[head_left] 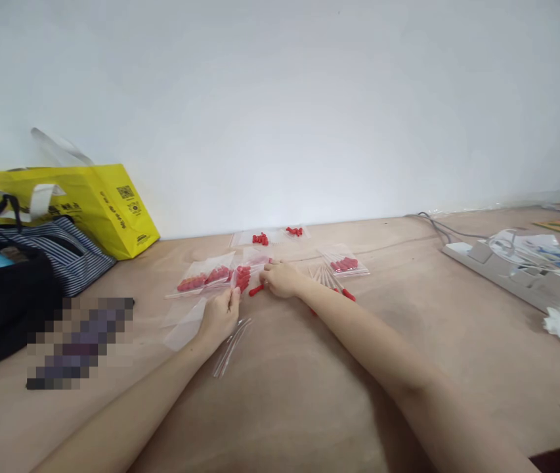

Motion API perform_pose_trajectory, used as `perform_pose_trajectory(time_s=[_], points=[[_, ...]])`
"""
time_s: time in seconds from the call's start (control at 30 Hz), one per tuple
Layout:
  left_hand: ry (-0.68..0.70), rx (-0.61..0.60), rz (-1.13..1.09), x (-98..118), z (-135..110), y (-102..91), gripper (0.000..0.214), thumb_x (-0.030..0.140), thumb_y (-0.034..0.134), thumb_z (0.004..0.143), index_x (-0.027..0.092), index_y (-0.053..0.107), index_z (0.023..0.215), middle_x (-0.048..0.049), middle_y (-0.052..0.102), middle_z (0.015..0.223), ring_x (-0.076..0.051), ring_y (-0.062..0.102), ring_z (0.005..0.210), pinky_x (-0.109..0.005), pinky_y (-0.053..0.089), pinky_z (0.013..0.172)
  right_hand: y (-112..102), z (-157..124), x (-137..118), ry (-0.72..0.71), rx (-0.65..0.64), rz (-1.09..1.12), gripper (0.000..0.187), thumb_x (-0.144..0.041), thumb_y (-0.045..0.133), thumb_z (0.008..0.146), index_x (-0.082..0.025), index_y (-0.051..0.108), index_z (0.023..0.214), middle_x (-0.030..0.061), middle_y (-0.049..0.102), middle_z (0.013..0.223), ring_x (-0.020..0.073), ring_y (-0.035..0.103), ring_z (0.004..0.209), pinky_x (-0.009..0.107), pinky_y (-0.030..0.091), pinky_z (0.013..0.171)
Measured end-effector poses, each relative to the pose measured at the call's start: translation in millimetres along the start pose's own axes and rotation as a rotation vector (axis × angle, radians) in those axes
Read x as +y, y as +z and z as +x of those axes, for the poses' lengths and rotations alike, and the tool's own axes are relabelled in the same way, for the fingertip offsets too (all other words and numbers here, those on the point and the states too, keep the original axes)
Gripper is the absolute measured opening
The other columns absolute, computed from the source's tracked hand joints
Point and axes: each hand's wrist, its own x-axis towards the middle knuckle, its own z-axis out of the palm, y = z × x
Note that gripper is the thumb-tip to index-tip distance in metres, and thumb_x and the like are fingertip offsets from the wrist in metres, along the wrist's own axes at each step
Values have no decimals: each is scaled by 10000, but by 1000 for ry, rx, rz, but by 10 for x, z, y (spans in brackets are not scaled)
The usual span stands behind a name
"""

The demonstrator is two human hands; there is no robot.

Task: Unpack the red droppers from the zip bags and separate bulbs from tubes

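Head view: our left hand (220, 315) pinches a clear bag (253, 258) of red pieces (243, 276) beside our curled right hand (283, 278), whose hold we cannot tell; lettering (117, 216) on the yellow tote (134, 230) is illegible

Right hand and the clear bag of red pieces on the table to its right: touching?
Apart. The head view shows bare tabletop between the right hand and the near left edge of that clear bag.
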Motion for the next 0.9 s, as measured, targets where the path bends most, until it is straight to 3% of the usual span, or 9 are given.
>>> perform_pose_trajectory(time_s=[0.13, 0.3, 0.4, 0.53, 0.63, 0.73, 0.9], points=[[-10, 10, -15, -27, 23, -8, 337, 322, 294, 829, 182, 398, 541, -19, 566, 532, -134, 527, 507, -222, 304, 490, -41, 12, 49, -80, -58, -21, 204, -105, 523, 705, -146, 577, 897, 89, 597, 960, 199, 548, 869, 269, 394, 677], [21, 35, 9, -42, 34, -2, 338, 315, 319, 818, 177, 443, 535, 1, 498, 457, -134, 482, 454, -232, 287, 473, -135, -116, 96, -161, -87, -93, 239, -85, 521, 702, -142, 558, 931, 86, 595, 943, 191, 559, 833, 251, 378, 618], [69, 24, 16, -40, 21, 6, 327, 304, 330, 824, 165, 543, 618, -8, 548, 495, -139, 515, 490, -231, 338, 503, -234, -285, 174, -109, -28, -120, 221, -83, 470, 750, -148, 550, 945, 79, 575, 943, 161, 557, 784, 239, 361, 596], [269, 29, 1, -56, 8, 50, 324, 288, 346, 827, 153, 627, 913, -61, 682, 794, -173, 615, 711, -267, 446, 658, -276, -675, 364, -48, 66, -211, 161, -86, 433, 798, -135, 569, 869, 76, 551, 886, 154, 538, 751, 257, 362, 664], [412, 40, 7, -84, 16, 99, 328, 264, 362, 822, 161, 617, 1000, -65, 661, 994, -184, 614, 886, -299, 472, 774, -179, -980, 467, -14, 82, -251, 174, -72, 414, 815, -119, 580, 835, 87, 547, 862, 165, 529, 773, 268, 369, 699], [513, 43, 51, -111, 33, 133, 304, 249, 373, 827, 175, 639, 953, -52, 668, 978, -176, 620, 888, -299, 487, 783, -40, -1165, 501, 14, 89, -203, 178, -78, 411, 821, -109, 585, 838, 101, 545, 892, 170, 527, 795, 272, 379, 711], [711, 80, 180, -116, 73, 106, 263, 200, 391, 834, 198, 651, 875, -29, 687, 874, -147, 639, 757, -244, 497, 654, 71, -1225, 524, 21, 135, 20, 209, -41, 429, 784, -129, 574, 905, 93, 533, 964, 161, 514, 878, 265, 384, 739]])
